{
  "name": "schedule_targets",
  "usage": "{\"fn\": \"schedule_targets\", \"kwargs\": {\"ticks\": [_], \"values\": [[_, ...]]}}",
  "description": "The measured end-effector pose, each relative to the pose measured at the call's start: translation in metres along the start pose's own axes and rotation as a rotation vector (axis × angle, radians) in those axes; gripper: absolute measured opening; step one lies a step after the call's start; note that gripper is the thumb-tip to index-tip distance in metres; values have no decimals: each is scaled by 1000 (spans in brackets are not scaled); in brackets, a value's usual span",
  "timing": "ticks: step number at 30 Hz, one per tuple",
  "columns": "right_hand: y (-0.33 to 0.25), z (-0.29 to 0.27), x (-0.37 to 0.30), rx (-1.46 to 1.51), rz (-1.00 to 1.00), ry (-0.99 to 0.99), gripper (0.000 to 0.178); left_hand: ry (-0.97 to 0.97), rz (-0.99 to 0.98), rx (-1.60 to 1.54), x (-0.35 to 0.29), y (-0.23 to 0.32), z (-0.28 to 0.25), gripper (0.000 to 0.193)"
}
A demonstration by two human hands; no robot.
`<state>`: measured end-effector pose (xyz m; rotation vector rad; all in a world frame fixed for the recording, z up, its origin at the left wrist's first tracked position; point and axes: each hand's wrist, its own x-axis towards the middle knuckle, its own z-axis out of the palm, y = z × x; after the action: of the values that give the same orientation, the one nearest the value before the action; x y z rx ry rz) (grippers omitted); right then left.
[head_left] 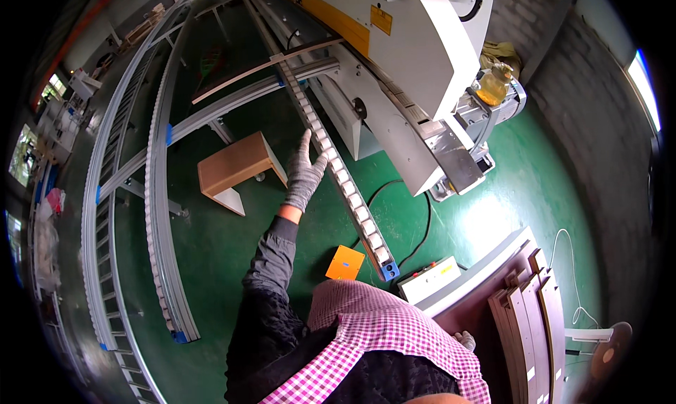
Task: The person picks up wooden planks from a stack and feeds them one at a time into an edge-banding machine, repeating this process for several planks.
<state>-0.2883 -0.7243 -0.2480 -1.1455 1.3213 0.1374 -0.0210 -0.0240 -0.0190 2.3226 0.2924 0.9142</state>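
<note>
My left hand [305, 176], in a grey knitted glove, reaches out over the middle of a narrow rail of white rollers [348, 188]. Its fingers are stretched out, thumb apart, and nothing is in them. The fingertips are at the rail's edge; I cannot tell whether they touch it. Farther off, a long narrow brown strip [262, 71] lies across the rails. Only a bit of my gloved right hand [465, 340] shows past the checked apron [394, 319], beside a stack of narrow brown panels [519, 333]. Its fingers are mostly hidden.
A large white and yellow machine [422, 45] stands at the far right. Left of me run further roller rails [160, 214]. On the green floor are a brown box-shaped stand [236, 163], an orange plate [345, 263], a white control box [429, 280] and a black cable [428, 217].
</note>
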Motion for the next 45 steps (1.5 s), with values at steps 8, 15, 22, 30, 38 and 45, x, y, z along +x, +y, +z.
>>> {"fn": "schedule_targets", "kwargs": {"ticks": [8,15,22,30,38,45], "values": [[-9,20,-27,118,-8,-34,20,-65,44,314,89,-45,22,89],[-4,23,-27,5,-49,45,11,-176,-66,655,157,-77,34,84],[-4,26,-27,-83,-60,142,6,-391,-247,849,194,-94,40,81],[-2,24,-8,-115,-11,157,12,-651,-471,873,211,-117,32,99],[-5,17,-9,-163,-29,51,4,-638,-228,534,92,-89,-28,51],[-14,84,-123,-485,-609,-237,19,-558,-174,548,-100,22,-146,52]]}}
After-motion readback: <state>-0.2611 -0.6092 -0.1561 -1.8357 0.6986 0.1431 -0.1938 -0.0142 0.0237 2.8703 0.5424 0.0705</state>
